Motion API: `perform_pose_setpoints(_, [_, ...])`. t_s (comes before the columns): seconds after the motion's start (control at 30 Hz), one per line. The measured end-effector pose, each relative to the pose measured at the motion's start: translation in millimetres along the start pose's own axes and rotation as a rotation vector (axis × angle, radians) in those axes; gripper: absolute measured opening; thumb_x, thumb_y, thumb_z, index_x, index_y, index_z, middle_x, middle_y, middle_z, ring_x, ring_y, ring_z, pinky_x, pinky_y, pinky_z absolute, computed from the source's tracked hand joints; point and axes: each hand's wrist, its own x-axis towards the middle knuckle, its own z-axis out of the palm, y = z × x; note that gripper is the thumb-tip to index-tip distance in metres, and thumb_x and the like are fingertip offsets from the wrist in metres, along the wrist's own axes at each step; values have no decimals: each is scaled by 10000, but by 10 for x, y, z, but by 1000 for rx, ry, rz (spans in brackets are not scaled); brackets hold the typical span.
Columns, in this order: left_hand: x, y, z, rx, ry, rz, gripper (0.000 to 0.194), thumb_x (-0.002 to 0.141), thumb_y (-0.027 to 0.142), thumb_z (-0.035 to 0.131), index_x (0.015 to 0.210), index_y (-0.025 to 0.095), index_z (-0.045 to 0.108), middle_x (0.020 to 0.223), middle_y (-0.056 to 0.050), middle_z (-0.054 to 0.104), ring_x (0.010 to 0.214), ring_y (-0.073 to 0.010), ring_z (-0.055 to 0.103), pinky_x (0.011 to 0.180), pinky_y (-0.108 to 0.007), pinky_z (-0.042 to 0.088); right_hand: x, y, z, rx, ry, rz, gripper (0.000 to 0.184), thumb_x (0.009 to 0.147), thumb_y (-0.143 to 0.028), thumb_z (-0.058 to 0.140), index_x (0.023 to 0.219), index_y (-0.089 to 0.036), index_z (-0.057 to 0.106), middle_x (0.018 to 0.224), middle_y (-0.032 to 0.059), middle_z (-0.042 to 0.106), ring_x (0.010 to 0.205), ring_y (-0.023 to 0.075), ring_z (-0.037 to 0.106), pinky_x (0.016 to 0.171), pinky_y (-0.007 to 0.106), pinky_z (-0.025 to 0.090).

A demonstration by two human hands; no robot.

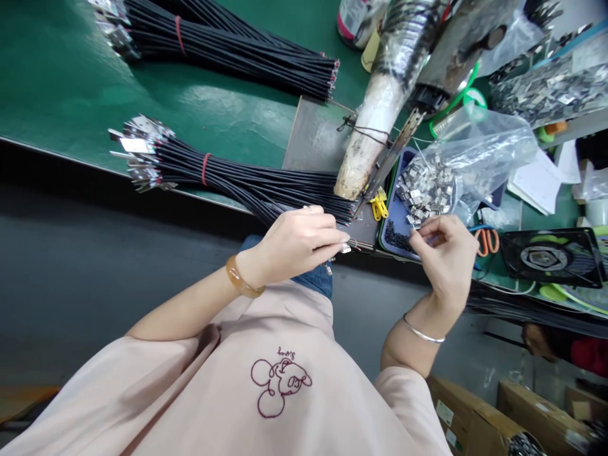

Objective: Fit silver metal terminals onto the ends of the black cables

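My left hand is closed at the table's front edge, with small metal connectors and short wire ends showing at its fingertips. Right behind it lies a bundle of black cables, tied with a red band, metal plugs at its left end. My right hand pinches thumb and finger together over the front of a blue tray. What sits between those fingertips is too small to make out. Shiny metal connector shells fill the tray's back part; tiny black pieces lie in its front corner.
A second cable bundle lies farther back. A wrapped pipe and a soldering iron-like metal strip slant down between my hands. Yellow clippers, orange-handled scissors and a black fan are nearby.
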Motion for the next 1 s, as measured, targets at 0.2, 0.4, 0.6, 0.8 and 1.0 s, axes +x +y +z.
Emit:
perform_pose_setpoints(0.2, [36,136,94,156,-45,-88,206,913,102,502,735,159,589,666,4,600,546,-114,507,524,-266,351,-353,-620,187,124,248,-187,146,833,-121,716,762,-210,626,855,0,698,809,140,673,676,272,553])
perform_pose_setpoints(0.4, [62,86,145,-459,-23,-496,76,872,168,598,807,135,619,611,37,570,524,-66,467,534,-194,384,-531,-701,627,328,329,-274,178,864,-93,695,967,-239,689,1023,19,767,943,167,741,846,347,630])
perform_pose_setpoints(0.6, [112,100,112,-631,-21,-642,158,877,238,617,791,121,680,673,-9,640,584,-85,523,547,-201,400,-574,-727,735,537,363,-184,145,877,-109,676,949,-236,680,1012,15,759,915,176,750,825,385,645])
perform_pose_setpoints(0.8, [106,109,148,-597,0,-683,148,883,234,600,801,128,662,638,4,592,571,-85,511,562,-202,418,-579,-740,761,437,360,-286,171,871,-99,670,967,-240,675,1027,14,775,938,166,755,836,345,640])
perform_pose_setpoints(1.0, [124,108,142,-619,9,-679,186,878,261,616,791,119,701,681,-12,639,612,-92,531,588,-204,424,-608,-702,767,405,373,-301,142,895,-148,647,977,-263,661,1013,14,781,894,183,773,797,361,653])
